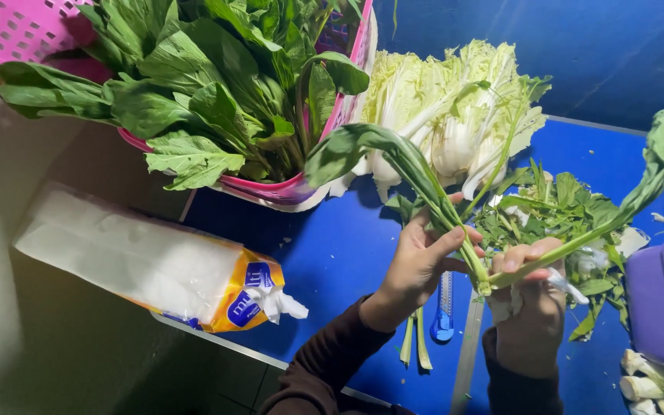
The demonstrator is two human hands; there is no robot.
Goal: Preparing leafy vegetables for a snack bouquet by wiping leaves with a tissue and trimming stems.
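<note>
Leafy stalk point(455, 223) gripped by both hands point(416, 261), midair above blue table point(332, 253); basket point(301, 188) near.

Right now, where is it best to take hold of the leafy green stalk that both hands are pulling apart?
Probably at the thick pale base, coming from below. There the stems join and feel firmest; the left hand and right hand already hold near it, while the leaves droop limply.

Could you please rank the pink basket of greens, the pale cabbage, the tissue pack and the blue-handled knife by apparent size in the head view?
1. Pink basket of greens
2. Tissue pack and pale cabbage: they look alike, so unranked
3. Blue-handled knife, partly hidden
</note>
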